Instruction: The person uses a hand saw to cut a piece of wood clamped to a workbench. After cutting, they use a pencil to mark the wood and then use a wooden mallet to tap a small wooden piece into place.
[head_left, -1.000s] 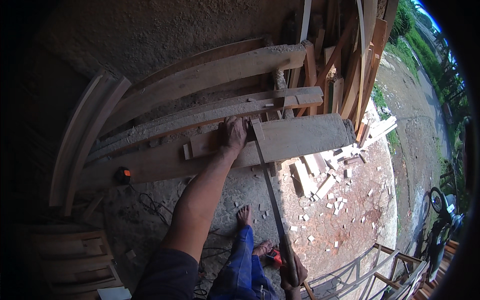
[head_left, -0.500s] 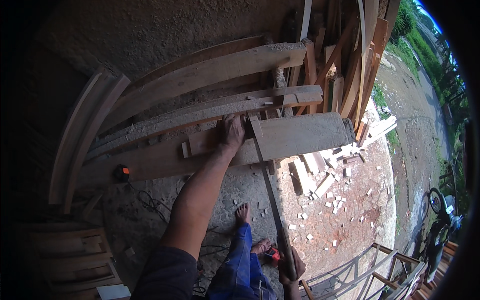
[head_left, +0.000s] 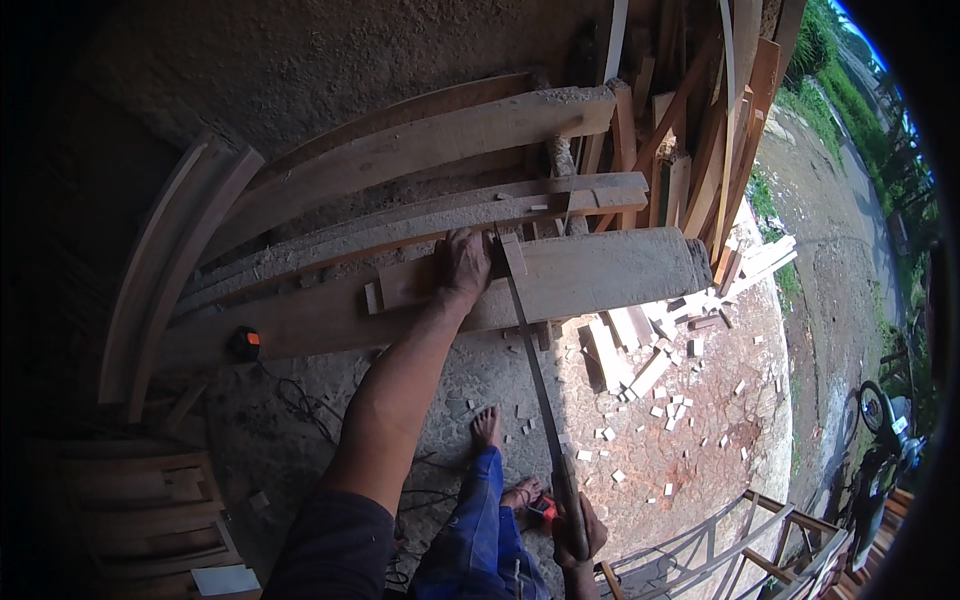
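My right hand (head_left: 586,535) is closed around the handle of a handsaw (head_left: 536,368), low in the view. The long, narrow blade runs up and away from it to a short piece of wood (head_left: 408,283) lying on a wide plank (head_left: 600,265). My left hand (head_left: 466,262) grips that piece from above, just left of the blade; some of its fingers are hidden. A small light wood block (head_left: 513,254) sits against the blade's right side near its far end. Where the teeth meet the wood is too small to make out.
Sawdust-covered boards (head_left: 420,215) lie beyond the plank. Upright timber (head_left: 700,150) leans at the back right. A black-and-orange tape measure (head_left: 245,343) rests on the plank's left part. Offcuts (head_left: 640,365) litter the sunlit floor; cables (head_left: 298,400) lie below. A motorcycle (head_left: 890,430) stands far right.
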